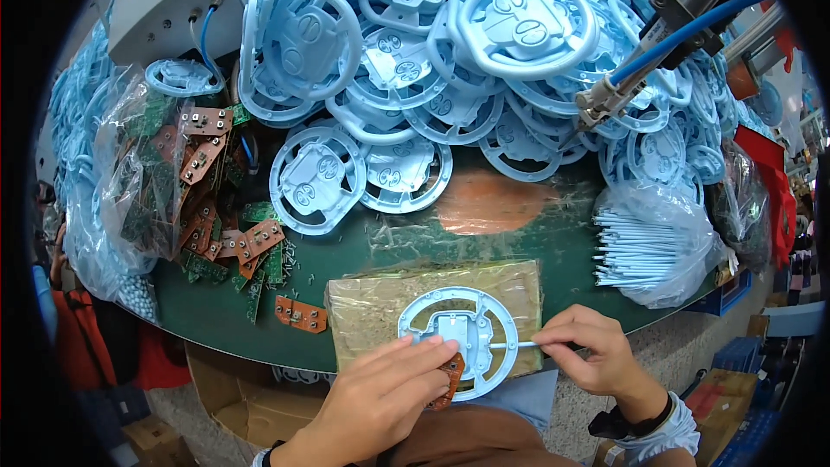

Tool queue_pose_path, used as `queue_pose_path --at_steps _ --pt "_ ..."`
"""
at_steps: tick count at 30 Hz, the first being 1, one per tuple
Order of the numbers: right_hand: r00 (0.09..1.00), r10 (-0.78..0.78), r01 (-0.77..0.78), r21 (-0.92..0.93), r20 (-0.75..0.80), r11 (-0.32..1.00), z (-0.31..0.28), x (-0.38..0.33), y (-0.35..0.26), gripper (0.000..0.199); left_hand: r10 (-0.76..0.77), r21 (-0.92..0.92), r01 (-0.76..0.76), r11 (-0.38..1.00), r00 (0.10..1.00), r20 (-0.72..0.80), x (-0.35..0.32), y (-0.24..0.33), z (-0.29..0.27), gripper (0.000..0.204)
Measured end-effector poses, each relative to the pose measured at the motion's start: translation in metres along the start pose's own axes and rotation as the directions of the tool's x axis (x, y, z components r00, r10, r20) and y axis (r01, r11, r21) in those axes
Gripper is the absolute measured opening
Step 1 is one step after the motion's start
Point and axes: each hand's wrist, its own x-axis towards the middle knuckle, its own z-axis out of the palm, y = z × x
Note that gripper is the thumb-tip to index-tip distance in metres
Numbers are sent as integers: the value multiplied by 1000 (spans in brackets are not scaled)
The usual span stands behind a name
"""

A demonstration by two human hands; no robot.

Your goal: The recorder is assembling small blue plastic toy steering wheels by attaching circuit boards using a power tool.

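Note:
A light blue plastic toy steering wheel (508, 322) lies with its ribbed inner side up on a tape-wrapped block (367, 303) at the near edge of the table. My left hand (385, 393) rests its fingertips on the wheel's left part. From under those fingers juts a brown circuit board (450, 378), apparently held in that hand; its thumb is hidden. At the right, my right hand (596, 350) pinches the outer end of a thin light blue stick (515, 344) between thumb and forefinger. The stick crosses the wheel's right rim and reaches toward its hub.
Many steering wheels (316, 177) are heaped across the back. Brown and green circuit boards (259, 240) and loose screws (288, 261) lie at left; a single board (301, 314) sits beside the block. A bag of sticks (644, 246) stands right, below a metal machine arm (605, 97).

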Motion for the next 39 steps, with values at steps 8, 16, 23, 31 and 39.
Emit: queue_pose_path --at_steps 8,16,23,31,39 --pt "995 -102 98 -145 -20 985 6 5 -6 25 -23 -21 23 1000 1000 -9 -2 1 5 16" --pt "975 -221 203 -351 -12 914 6 12 -9 32 0 4 0 1000 999 -40 0 4 6 17" --pt "956 -288 240 -404 -60 882 13 9 -7 31 13 34 -12 999 999 -43 2 7 6 18" --pt "955 -292 245 -411 -55 878 14 10 -8 28 80 88 -58 994 961 -265 17 8 5 24" --pt "963 -263 221 -392 -55 893 14 10 -8 29 116 189 -80 979 975 -189 24 1 17 23"
